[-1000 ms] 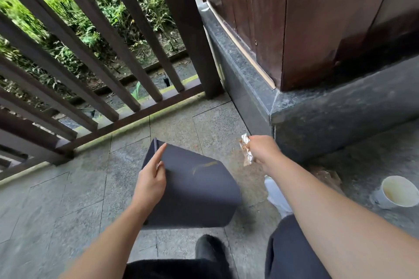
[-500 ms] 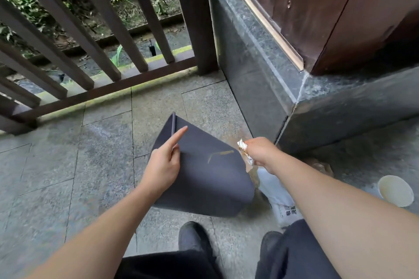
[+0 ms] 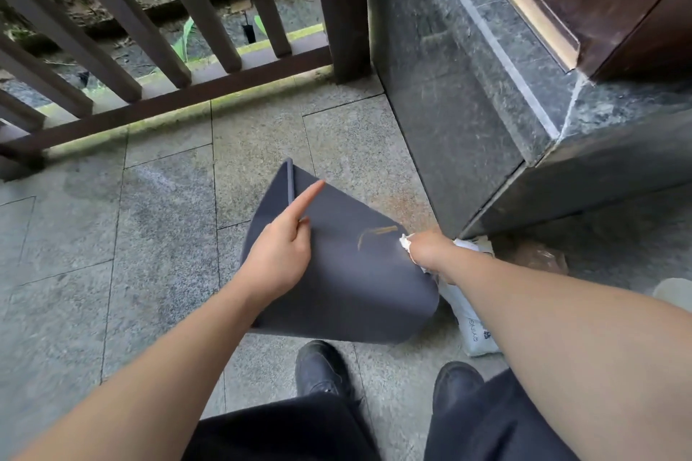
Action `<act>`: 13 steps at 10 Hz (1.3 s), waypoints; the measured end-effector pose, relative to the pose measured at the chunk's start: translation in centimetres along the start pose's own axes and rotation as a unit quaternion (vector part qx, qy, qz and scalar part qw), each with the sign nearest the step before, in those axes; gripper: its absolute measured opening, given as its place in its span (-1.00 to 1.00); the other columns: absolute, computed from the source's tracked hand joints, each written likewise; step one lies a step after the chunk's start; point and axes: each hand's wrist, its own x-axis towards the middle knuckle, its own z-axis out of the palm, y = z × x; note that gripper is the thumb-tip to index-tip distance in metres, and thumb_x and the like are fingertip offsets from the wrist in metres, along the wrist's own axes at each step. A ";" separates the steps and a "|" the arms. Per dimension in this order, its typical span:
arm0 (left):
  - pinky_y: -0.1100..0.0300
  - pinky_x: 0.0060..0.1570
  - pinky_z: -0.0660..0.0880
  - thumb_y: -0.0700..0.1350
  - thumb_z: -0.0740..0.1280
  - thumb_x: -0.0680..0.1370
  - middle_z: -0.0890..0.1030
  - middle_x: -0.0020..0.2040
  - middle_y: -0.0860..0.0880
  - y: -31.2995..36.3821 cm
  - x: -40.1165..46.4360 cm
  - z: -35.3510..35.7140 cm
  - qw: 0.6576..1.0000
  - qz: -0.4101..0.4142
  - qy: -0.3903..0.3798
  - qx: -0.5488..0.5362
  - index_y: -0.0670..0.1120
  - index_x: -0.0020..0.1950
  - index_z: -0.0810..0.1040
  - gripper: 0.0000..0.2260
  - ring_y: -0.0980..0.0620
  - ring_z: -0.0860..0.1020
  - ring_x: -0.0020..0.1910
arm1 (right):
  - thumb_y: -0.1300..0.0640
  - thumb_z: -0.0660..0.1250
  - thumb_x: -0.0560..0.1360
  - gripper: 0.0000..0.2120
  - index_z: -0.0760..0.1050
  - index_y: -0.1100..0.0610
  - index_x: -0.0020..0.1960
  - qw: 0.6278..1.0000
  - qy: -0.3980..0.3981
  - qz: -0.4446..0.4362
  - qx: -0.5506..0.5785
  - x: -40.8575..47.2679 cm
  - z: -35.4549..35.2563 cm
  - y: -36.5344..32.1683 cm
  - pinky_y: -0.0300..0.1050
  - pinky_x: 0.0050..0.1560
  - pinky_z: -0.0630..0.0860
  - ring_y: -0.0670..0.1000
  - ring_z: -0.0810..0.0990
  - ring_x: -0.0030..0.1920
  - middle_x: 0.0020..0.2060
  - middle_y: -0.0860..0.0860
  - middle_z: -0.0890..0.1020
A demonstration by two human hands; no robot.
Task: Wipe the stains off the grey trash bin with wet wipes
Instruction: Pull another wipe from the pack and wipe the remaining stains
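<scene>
The grey trash bin (image 3: pixel 348 284) lies tilted on the stone floor in the middle of the head view, one flat side facing up. A brownish curved stain (image 3: pixel 374 234) marks that side near its right edge. My left hand (image 3: pixel 281 251) rests on the bin's left part, index finger stretched along the rim edge. My right hand (image 3: pixel 427 251) is closed on a crumpled white wet wipe (image 3: pixel 405 242), which sits at the bin's right edge just right of the stain.
A white wipes packet (image 3: pixel 472 314) lies on the floor right of the bin, under my right forearm. A dark stone plinth (image 3: pixel 468 94) and a wooden railing (image 3: pixel 179 86) close the corner behind. A white cup (image 3: pixel 674 292) sits at the right edge. My shoes (image 3: pixel 322 367) stand just below the bin.
The view has tilted down and closer. My right hand has moved left and down with the wipe, from beside the bin onto its right edge near the stain. My left hand stays on the bin.
</scene>
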 end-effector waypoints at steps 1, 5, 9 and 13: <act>0.30 -0.57 0.26 -0.15 0.06 0.67 0.45 -0.50 0.09 0.0 0.1 0.1 1.000 -0.023 0.001 -0.015 0.48 0.42 0.28 -0.48 0.14 0.25 -0.57 | 0.19 0.05 0.64 -0.63 0.39 0.32 0.37 1.000 -0.007 0.016 -0.017 -2.2 -0.8 -2.0 -0.07 0.16 0.38 0.20 0.45 0.35 0.35 0.24 0.47; 0.39 -0.59 0.27 -0.19 0.04 0.65 0.56 -0.29 0.04 1.5 -0.6 1.2 0.995 -0.086 0.035 -0.033 0.33 0.39 0.40 -0.51 0.20 0.41 -0.59 | 0.19 0.14 0.56 -0.53 0.17 0.17 0.45 0.982 -0.013 -0.147 -0.117 -10.3 -0.6 -4.5 -0.17 -0.03 0.29 0.16 0.41 0.14 0.21 0.08 0.36; 0.31 -0.54 0.28 -0.18 0.08 0.66 0.47 -0.48 0.14 0.7 -0.4 0.3 0.999 -0.032 -0.004 -0.030 0.36 0.51 0.24 -0.46 0.13 0.28 -0.56 | 0.24 0.10 0.56 -0.51 0.23 0.14 0.49 0.999 0.010 -0.038 -0.002 0.0 1.6 0.5 -0.16 0.25 0.30 0.18 0.36 0.40 0.45 0.15 0.34; 0.30 -0.37 0.39 -0.12 0.17 0.65 0.63 -0.23 -0.12 0.7 -0.3 0.6 1.000 -0.003 0.010 0.027 0.30 0.58 0.10 -0.43 -0.02 0.49 -0.42 | 0.24 0.10 0.55 -0.61 0.35 0.15 0.38 0.997 0.020 -0.018 0.079 3.8 1.8 0.5 -0.14 0.19 0.34 0.18 0.43 0.31 0.35 0.16 0.45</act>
